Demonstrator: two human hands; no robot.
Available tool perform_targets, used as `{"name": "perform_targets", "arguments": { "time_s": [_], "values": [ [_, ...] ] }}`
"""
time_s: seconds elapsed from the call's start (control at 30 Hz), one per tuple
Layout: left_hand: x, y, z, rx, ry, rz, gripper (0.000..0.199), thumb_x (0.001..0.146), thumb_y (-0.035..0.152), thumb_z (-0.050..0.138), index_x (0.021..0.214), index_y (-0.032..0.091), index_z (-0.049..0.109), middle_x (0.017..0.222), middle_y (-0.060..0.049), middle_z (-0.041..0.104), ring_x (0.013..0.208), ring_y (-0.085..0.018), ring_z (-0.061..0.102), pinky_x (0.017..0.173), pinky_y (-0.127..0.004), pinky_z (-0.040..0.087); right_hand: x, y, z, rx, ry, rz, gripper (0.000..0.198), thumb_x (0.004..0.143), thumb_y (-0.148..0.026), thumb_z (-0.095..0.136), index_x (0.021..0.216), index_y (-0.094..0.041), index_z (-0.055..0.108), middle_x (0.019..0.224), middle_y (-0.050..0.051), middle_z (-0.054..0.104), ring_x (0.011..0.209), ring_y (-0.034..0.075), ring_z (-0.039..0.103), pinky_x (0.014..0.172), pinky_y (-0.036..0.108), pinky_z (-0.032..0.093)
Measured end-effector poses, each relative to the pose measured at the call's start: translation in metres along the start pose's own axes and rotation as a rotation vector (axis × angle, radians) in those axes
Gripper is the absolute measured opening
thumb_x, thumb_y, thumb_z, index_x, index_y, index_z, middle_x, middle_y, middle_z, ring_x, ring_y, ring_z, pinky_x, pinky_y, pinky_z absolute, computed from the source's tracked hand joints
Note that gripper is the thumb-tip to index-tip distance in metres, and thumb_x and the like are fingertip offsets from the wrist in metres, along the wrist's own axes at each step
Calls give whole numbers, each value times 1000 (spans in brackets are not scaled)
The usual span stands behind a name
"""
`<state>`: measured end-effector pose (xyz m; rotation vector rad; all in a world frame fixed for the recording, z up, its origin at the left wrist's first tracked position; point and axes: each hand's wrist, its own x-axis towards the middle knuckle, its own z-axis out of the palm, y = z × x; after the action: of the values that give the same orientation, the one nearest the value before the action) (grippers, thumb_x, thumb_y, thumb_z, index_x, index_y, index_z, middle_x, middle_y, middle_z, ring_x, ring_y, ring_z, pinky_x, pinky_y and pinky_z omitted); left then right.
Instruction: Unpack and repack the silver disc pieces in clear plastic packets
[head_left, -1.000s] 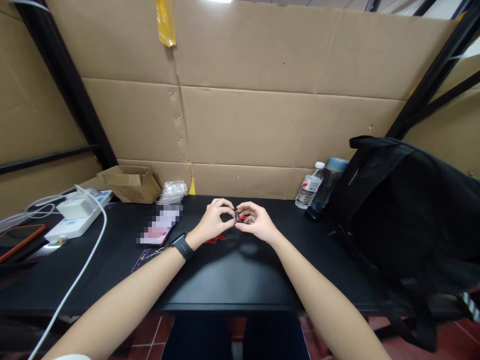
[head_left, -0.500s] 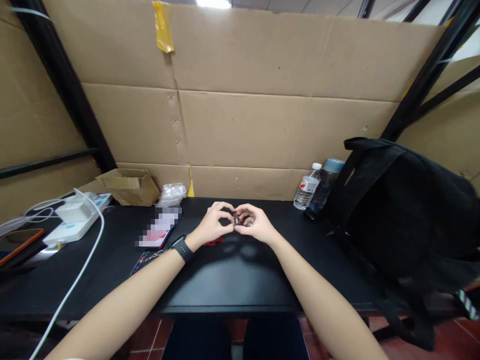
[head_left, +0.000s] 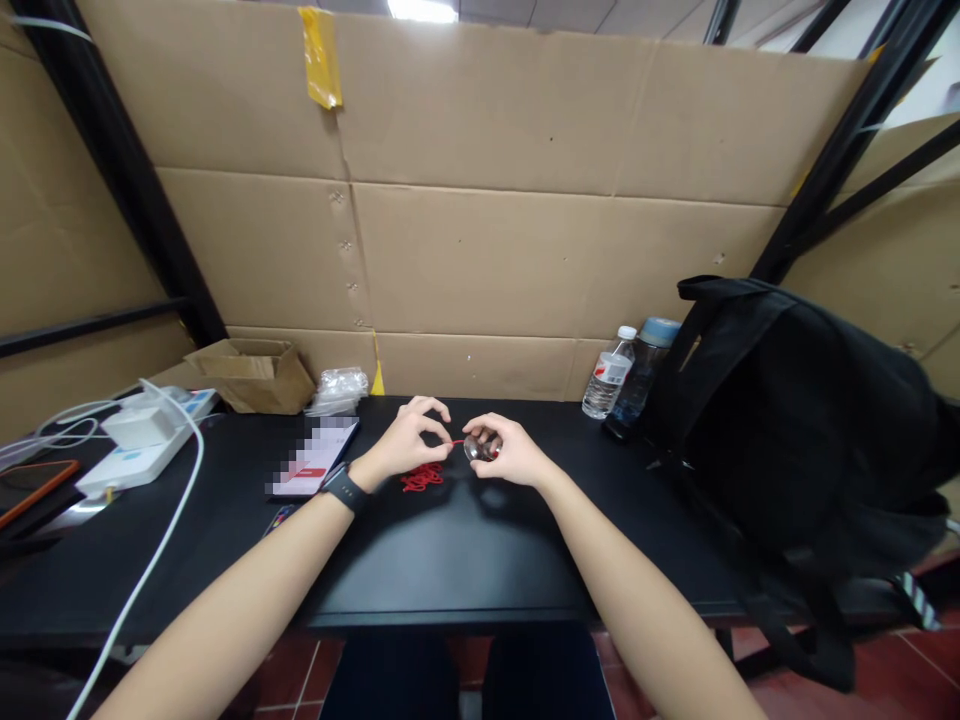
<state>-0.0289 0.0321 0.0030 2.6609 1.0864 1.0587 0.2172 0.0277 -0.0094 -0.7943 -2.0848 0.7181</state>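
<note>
Over the middle of the black table, my right hand [head_left: 508,452] is closed around a small, shiny, dark round object [head_left: 480,449]; its exact kind I cannot make out. A short taut length of red cord [head_left: 458,442] runs from this object to my left hand [head_left: 412,440]. Thumb and a finger of that hand pinch the cord, while the other fingers curve above. Below my left hand a loose tangle of red cord [head_left: 424,478] lies on the table, partly covered by the hand. A dark watch [head_left: 347,489] sits on my left wrist.
On the left are a phone [head_left: 319,455], a power strip [head_left: 142,450] with white cables, an open cardboard box [head_left: 259,375] and a clear plastic packet [head_left: 339,389]. To the right stand a water bottle [head_left: 609,375], a blue-lidded bottle [head_left: 646,365] and a black backpack [head_left: 810,460]. Cardboard [head_left: 480,250] walls the back.
My hands have moved apart, drawing a length of red cord out between them. The round object has turned to show its broader side. More of the cord tangle is visible.
</note>
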Motion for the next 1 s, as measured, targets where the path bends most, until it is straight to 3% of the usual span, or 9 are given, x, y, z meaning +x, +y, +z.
{"name": "perform_targets", "arguments": {
  "time_s": [0.17,0.33,0.47,0.63,0.8,1.0],
  "values": [
    [-2,-21,-14,90,-101,-3,13,87,36,73,87,26,81,108,-4,67,101,-21,62,96,-36,45,-1,10,-26,-201,26,-12,48,63,-14,77,110,-23,72,105,3,66,88,16,62,78,28,50],
    [-5,-40,-29,96,-227,-12,16,85,39,75,86,25,81,104,-4,70,95,-19,66,91,-31,47,-6,27,-56,-309,97,138,42,63,-13,74,104,-20,73,98,3,69,83,16,63,75,27,49],
    [-7,-39,-38,45,-339,-20,12,83,39,77,84,27,82,104,-2,72,96,-18,68,91,-27,46,-13,38,-71,-264,-34,268,44,62,-14,75,106,-19,74,96,2,73,82,16,66,76,26,51],
    [-10,-35,-41,-36,-487,-6,8,79,35,79,81,28,82,102,1,74,90,-15,70,88,-23,47,-18,37,-77,-210,-182,329,44,63,-18,75,107,-19,74,98,4,73,79,15,65,72,24,51],
    [-12,-35,-37,-39,-515,-42,7,77,33,80,81,28,82,102,1,74,89,-15,71,89,-22,46,-19,30,-78,-217,-235,400,48,59,-17,76,107,-18,74,96,3,72,79,15,64,73,25,51],
    [-12,-37,-37,-38,-517,-29,6,77,32,79,80,28,82,100,1,75,89,-15,71,89,-22,46,-20,32,-82,-228,-253,384,47,59,-16,78,106,-19,75,93,2,69,78,14,62,74,25,51]
  ]
}}
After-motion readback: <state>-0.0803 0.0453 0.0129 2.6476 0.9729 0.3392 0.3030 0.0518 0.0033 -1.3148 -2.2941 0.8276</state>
